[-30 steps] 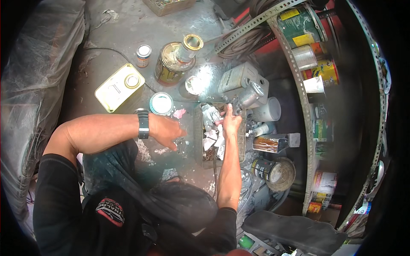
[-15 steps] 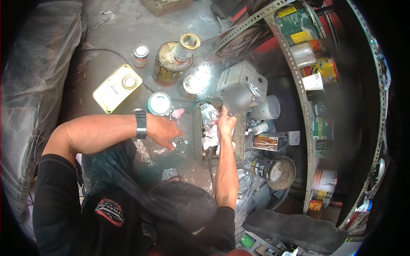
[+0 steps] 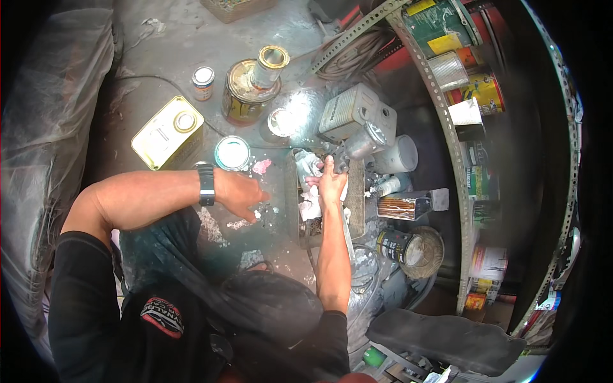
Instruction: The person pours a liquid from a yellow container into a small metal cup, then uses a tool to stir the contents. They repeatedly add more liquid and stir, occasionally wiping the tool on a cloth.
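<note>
The right hand [image 3: 332, 186] is wrapped around what looks like a grey spray gun [image 3: 364, 143], thumb forward and fingers curled; the tool is right of the picture's centre, its metal cup tilted toward the upper right, above the basket [image 3: 357, 218] with crumpled white paper [image 3: 310, 207]. The left hand [image 3: 241, 196], left of centre, hangs with bent fingers near the floor [image 3: 172, 38]; I cannot tell whether it grips anything. To handle the tool well, a firm wrist and a level cup seem wise, clear of the pale jug [image 3: 357, 115] and grey tub [image 3: 402, 155] just beside it. Dark lettering runs along the jug, pale print covers the black tin [image 3: 393, 246] at lower right, yellow panels mark the green can [image 3: 440, 29] at upper right, and a red-and-white lettered emblem [image 3: 161, 317] sits on the black shirt at lower left.
</note>
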`<move>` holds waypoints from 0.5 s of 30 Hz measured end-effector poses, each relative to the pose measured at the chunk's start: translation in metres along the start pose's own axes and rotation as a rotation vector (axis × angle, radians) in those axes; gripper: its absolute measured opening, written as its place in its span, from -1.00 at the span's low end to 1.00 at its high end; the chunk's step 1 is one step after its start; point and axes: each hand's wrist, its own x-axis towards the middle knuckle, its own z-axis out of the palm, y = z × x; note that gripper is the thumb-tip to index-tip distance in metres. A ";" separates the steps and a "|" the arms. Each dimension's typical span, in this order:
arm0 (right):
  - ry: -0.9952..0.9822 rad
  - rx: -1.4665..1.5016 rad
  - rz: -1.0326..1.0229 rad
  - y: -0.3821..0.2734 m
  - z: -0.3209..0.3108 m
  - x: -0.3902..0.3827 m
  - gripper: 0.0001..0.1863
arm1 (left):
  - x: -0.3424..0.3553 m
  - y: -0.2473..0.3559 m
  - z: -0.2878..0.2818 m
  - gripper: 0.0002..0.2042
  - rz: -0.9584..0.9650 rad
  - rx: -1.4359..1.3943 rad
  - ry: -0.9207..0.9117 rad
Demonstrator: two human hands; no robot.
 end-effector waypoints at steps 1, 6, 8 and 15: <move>-0.012 -0.013 0.002 0.001 -0.003 0.001 -0.38 | 0.000 -0.001 0.000 -0.26 0.012 0.005 0.002; -0.023 0.051 -0.014 0.002 -0.003 -0.002 -0.44 | -0.001 0.003 -0.005 -0.26 -0.010 0.015 -0.032; -0.076 0.043 0.041 0.006 -0.006 0.005 -0.44 | 0.001 0.002 -0.003 -0.26 -0.001 0.019 -0.032; -0.073 0.145 0.015 0.002 0.000 -0.005 -0.30 | 0.002 -0.001 -0.003 -0.27 -0.015 0.018 -0.024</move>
